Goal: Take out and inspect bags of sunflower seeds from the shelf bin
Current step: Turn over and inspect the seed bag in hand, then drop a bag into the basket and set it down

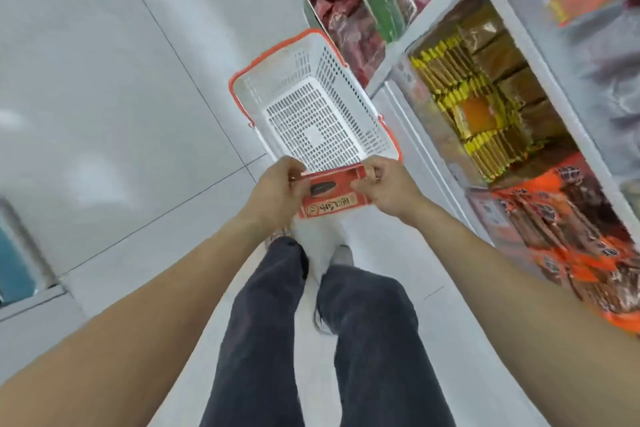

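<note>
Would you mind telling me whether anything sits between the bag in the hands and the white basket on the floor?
Nothing visible does. Both hands, left and right, pinch the red seed bag just above the near edge of the basket, whose inside looks bare.

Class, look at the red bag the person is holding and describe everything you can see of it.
The bag is a flat red packet, glossy like plastic film, printed with a dark sunflower seed and a pale label strip bearing characters. It looks sealed. The left hand and right hand pinch its ends, holding it roughly level above the floor, in front of the empty white basket.
</note>
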The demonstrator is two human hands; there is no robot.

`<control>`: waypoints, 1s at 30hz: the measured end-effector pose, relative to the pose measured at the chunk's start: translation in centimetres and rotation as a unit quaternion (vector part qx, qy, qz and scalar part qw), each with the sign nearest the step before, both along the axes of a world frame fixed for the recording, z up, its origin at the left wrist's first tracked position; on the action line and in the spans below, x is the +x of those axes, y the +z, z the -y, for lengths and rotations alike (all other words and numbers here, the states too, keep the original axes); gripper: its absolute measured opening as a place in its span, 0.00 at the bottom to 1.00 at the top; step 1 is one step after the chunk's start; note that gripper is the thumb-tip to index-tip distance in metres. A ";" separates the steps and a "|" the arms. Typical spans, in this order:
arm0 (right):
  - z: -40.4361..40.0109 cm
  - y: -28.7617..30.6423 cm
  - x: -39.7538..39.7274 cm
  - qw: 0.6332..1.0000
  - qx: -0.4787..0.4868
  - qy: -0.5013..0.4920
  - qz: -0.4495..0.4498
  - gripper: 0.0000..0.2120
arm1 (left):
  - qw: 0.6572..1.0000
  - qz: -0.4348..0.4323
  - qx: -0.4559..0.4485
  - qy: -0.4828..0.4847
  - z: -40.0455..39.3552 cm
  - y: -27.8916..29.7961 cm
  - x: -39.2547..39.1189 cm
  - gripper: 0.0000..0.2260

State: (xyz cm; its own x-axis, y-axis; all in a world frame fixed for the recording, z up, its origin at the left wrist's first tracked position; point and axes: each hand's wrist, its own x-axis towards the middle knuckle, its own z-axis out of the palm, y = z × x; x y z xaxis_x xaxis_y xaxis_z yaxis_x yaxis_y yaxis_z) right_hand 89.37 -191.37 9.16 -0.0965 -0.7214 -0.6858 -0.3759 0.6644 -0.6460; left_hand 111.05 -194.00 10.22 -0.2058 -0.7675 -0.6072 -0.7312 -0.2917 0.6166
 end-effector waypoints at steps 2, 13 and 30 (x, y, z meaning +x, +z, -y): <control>3.4 -5.5 -0.4 0.999 -0.009 -0.037 -0.037 0.13 | 0.996 0.059 -0.066 -0.024 2.6 -6.1 0.7 0.16; 9.1 -39.5 -1.3 0.986 0.088 0.090 -0.107 0.19 | 0.965 0.191 -0.102 -0.147 2.0 -33.5 2.7 0.36; 3.9 -21.6 -1.3 0.981 0.084 0.068 -0.163 0.15 | 0.984 0.160 0.013 -0.073 0.8 -19.9 -0.5 0.12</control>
